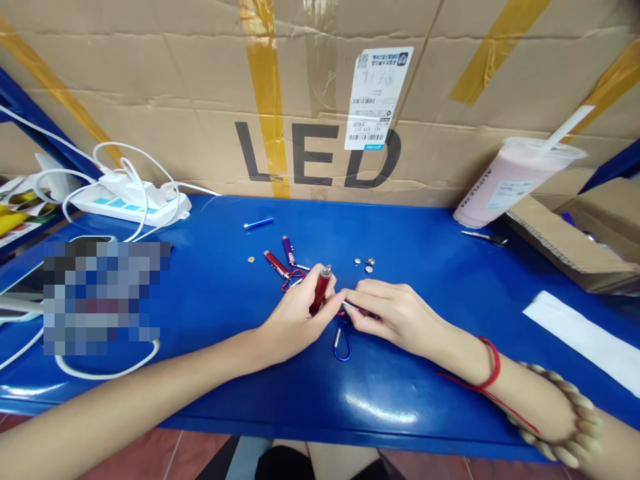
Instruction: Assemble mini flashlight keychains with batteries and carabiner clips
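Upright in my left hand is a red metal tube with a silver tip, the fingers wrapped round it. My right hand is pinched beside it, holding a thin dark piece partly hidden by the fingers. Just below the hands a blue carabiner hangs or lies near the table surface. Beyond my left hand lie a red penlight and a purple penlight. Farther back is a blue tube. Several button cells lie beyond my right hand, and one small disc sits at the left.
On the blue table a white power strip with cables stands back left, near a blurred patch. A pink drink cup, a small open box and a white strip are at the right. A large carton stands behind.
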{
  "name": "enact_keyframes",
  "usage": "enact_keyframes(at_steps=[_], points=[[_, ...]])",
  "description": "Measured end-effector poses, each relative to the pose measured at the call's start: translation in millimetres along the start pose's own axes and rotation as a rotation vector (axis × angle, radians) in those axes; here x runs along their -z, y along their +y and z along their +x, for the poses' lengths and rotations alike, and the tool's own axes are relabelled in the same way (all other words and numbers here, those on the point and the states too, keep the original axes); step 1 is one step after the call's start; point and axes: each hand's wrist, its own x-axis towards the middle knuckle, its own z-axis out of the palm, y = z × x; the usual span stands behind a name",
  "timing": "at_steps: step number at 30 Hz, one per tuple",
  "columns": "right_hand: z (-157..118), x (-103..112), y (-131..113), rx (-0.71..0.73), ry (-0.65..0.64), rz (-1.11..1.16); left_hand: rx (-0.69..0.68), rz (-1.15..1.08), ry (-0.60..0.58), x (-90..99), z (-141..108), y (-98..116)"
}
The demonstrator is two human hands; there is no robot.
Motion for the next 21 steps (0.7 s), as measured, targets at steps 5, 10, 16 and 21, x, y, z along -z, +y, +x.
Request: enact_keyframes(at_steps=[5, 10, 16, 21], points=[[0.2, 1.7, 1.6, 0.004, 0.066, -0.037, 0.022, -0.043, -0.029, 2.1, -1.7, 3.0], [0.7, 2.9, 3.2, -0.07, 0.217, -0.034, 0.081, -0.079, -0.111, 5.5, -4.4, 2.7], [2.8, 5.8, -0.5, -0.129, 0.336, -0.022, 0.103, -0.068, -0.216, 8.0, -5.9, 1.6], [2.7, 8.0, -3.5, -0.134, 0.386, -0.043, 0.082, 0.042, -0.251, 7.1, -5.0, 5.6]])
